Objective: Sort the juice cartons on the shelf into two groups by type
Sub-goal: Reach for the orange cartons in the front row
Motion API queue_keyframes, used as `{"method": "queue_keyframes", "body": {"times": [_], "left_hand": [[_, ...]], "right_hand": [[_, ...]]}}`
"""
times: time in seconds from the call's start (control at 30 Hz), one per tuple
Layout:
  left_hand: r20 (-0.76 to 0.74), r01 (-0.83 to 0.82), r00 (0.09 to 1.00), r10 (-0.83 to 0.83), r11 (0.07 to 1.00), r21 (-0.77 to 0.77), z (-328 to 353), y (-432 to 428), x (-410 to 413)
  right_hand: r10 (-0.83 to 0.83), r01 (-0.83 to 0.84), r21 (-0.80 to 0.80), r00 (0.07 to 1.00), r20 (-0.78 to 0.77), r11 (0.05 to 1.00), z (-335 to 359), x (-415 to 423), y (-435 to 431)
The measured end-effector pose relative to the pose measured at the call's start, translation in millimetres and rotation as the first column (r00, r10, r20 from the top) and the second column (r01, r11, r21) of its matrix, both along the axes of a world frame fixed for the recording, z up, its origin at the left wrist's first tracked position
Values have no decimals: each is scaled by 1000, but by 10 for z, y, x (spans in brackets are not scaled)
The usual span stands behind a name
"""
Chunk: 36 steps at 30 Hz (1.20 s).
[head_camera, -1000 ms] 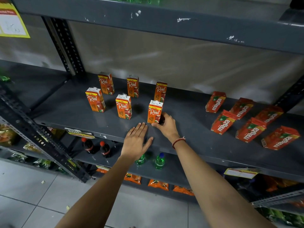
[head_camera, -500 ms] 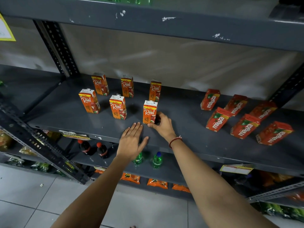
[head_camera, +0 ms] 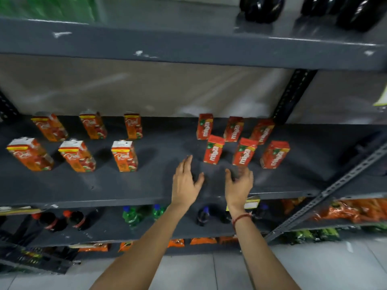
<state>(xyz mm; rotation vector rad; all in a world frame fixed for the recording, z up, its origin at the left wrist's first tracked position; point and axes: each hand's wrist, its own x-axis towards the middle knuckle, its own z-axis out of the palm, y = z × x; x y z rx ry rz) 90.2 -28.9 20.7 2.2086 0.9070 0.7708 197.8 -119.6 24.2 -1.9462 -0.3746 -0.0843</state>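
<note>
Several orange Real cartons stand in two rows on the left of the grey shelf (head_camera: 146, 185); the nearest one to my hands is a Real carton (head_camera: 124, 156). Several red Maaza cartons stand in two rows on the right, with a front Maaza carton (head_camera: 214, 149) and another Maaza carton (head_camera: 244, 152) just beyond my hands. My left hand (head_camera: 186, 181) hovers over the shelf front, fingers apart, holding nothing. My right hand (head_camera: 239, 185), with a red wrist thread, is also empty and spread, just below the middle front Maaza carton. The picture is motion-blurred.
An upper shelf (head_camera: 188, 45) overhangs with dark bottles (head_camera: 261, 7) on it. The lower shelf holds cola bottles (head_camera: 52, 221) and green bottles (head_camera: 129, 215). A slotted upright (head_camera: 293, 97) stands at the back right, a diagonal brace (head_camera: 335, 189) to the right.
The view has swung right and both hands moved right. My right hand has let go of the front Real carton and now hovers before the Maaza group.
</note>
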Motion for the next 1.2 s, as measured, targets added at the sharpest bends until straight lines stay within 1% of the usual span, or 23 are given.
{"method": "queue_keyframes", "body": {"times": [0.07,0.13,0.27,0.37,0.5,0.8,0.97,1.2], "left_hand": [[10,9,1000,-8,997,-82,34,-28,236],[21,-9,1000,12,989,-146,39,-27,371],[89,-142,983,163,967,-212,54,-71,591],[99,-206,968,229,957,-203,57,-100,739],[57,-264,960,276,951,-163,43,-99,860],[25,-433,896,444,884,-177,58,-221,803],[11,-455,887,462,878,-148,44,-285,759],[-5,-439,897,442,888,-140,33,-279,751]], "right_hand": [[-44,44,-20,999,-23,999,36,230,-87],[-15,13,-43,999,-40,999,48,353,-72],[37,-43,-89,997,-72,995,17,520,48],[29,-36,-120,998,-54,992,-8,596,107],[0,-7,-106,998,-60,994,-19,638,111],[83,-87,-107,996,-40,990,-48,638,88],[98,-101,-127,995,-33,987,-46,625,75],[108,-115,-147,993,-56,982,-35,612,80]]}}
